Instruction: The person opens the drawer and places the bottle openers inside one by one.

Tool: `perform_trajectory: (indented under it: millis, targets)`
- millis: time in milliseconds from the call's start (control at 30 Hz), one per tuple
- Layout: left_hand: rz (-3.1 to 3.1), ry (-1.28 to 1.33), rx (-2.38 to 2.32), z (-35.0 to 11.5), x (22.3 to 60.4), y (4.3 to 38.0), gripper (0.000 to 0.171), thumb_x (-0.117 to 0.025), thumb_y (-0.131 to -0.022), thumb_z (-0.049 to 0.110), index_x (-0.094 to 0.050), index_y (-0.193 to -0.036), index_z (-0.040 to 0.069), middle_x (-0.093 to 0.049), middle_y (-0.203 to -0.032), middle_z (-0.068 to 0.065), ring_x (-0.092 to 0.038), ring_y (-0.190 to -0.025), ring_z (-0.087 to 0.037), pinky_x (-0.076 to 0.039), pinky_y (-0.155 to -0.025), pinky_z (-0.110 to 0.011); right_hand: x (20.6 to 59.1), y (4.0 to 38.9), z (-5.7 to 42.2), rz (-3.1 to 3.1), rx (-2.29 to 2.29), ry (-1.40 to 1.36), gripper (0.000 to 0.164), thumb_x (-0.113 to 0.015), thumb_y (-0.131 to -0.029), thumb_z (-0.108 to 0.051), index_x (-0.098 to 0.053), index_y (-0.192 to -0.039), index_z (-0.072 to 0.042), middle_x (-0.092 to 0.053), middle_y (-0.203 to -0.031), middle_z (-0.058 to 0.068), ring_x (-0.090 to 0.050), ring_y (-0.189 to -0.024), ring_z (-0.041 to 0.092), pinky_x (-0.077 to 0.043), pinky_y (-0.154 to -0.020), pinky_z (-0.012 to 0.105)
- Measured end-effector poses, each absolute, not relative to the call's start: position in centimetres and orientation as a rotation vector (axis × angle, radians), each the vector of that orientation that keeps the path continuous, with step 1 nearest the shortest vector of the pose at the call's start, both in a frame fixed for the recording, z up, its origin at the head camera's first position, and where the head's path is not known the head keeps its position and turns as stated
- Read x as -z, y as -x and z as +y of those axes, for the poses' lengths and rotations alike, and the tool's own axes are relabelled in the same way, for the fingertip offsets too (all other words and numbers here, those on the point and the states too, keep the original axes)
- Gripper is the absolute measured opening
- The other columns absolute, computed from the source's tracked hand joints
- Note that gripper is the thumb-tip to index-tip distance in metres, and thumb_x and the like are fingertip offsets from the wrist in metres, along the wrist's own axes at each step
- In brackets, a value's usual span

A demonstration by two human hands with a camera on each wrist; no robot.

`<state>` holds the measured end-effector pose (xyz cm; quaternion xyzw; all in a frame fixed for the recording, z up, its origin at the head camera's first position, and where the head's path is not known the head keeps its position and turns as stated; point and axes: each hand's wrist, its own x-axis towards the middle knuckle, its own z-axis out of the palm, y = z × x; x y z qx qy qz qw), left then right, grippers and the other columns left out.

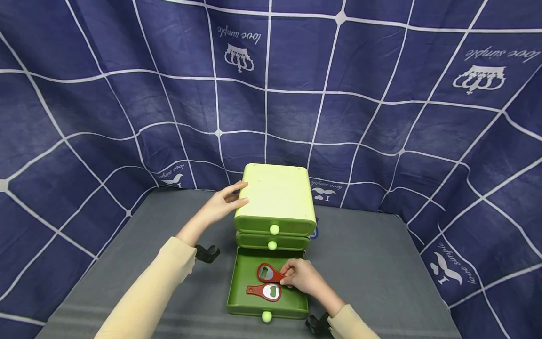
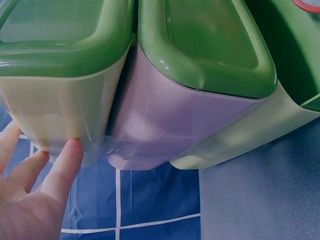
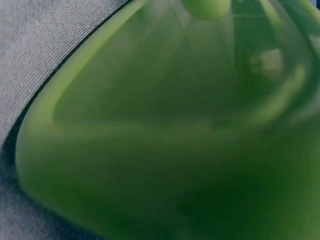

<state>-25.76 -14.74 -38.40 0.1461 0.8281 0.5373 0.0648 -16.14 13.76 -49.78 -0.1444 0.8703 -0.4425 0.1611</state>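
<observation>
A small green chest of three stacked drawers (image 1: 277, 190) stands on the table, its bottom drawer (image 1: 240, 273) pulled out. Two red bottle openers lie in that drawer. My right hand (image 1: 304, 275) pinches the handle of the farther bottle opener (image 1: 266, 272); the nearer bottle opener (image 1: 271, 292) lies just in front of it, handle to the left. With fingers extended, my left hand (image 1: 222, 203) touches the left side of the top drawer unit; the left wrist view shows those fingertips (image 2: 73, 150) against its pale wall. The right wrist view is filled by blurred green drawer plastic (image 3: 150, 165), hiding my right hand.
Round light-green knobs (image 1: 266, 316) stick out from the drawer fronts. A grey cloth (image 1: 360, 273) covers the table. Behind and at both sides hangs a navy curtain (image 1: 296, 113) with white grid lines. Black wrist mounts (image 1: 207, 254) stick out beside the sleeves.
</observation>
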Motion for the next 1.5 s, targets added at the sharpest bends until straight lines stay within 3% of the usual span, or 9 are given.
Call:
perform_trajectory:
  millis: [367,633,900,1167,1500]
  targets:
    - [2.494,-0.445,-1.64,-14.9,38.4,25.8,0.06,-0.063,-0.098,0.028,-0.04,-0.152,0.017,-0.017,-0.165,-0.008,-0.041,-0.14,-0.039,-0.042,-0.112,-0.051,50.2,16.7,13.2,2.559,1.227,0.472,0.009,-0.075,-0.082,0.0,-0.07,-0.088,-0.003,-0.066,-0.07,0.001,-0.062,-0.058,0.014,-0.046,-0.048,0.02]
    - [2.497,-0.431,-1.644,-14.9,38.4,25.7,0.061,-0.064,-0.097,0.029,-0.041,-0.152,0.019,-0.018,-0.166,-0.006,-0.042,-0.14,-0.038,-0.041,-0.112,-0.052,50.3,16.7,13.1,2.676,1.107,0.538,0.009,-0.073,-0.083,0.002,-0.071,-0.091,-0.003,-0.068,-0.077,0.002,-0.057,-0.066,0.004,-0.048,-0.056,0.018]
    - [2.498,-0.443,-1.646,-14.9,38.6,25.9,0.06,-0.063,-0.098,0.028,-0.04,-0.152,0.016,-0.017,-0.165,-0.008,-0.041,-0.14,-0.039,-0.04,-0.113,-0.052,50.3,16.4,13.2,2.739,0.986,0.637,0.01,-0.075,-0.083,-0.004,-0.072,-0.092,-0.003,-0.066,-0.087,0.004,-0.062,-0.076,0.011,-0.051,-0.064,0.022]
    - [2.492,-0.442,-1.642,-14.8,38.5,25.8,0.061,-0.064,-0.098,0.029,-0.04,-0.152,0.017,-0.017,-0.165,-0.008,-0.041,-0.14,-0.039,-0.039,-0.113,-0.053,50.4,15.5,14.0,2.647,1.169,0.629,0.012,-0.072,-0.087,-0.006,-0.072,-0.099,-0.003,-0.069,-0.097,0.007,-0.069,-0.085,0.014,-0.057,-0.071,0.02]
    - [2.478,-0.44,-1.655,-14.9,38.5,25.8,0.061,-0.065,-0.097,0.03,-0.041,-0.152,0.018,-0.017,-0.166,-0.008,-0.041,-0.14,-0.04,-0.039,-0.113,-0.053,49.1,14.8,17.1,2.723,1.404,0.338,0.013,-0.07,-0.089,-0.006,-0.072,-0.101,-0.002,-0.073,-0.089,0.004,-0.067,-0.073,0.01,-0.054,-0.059,0.02]
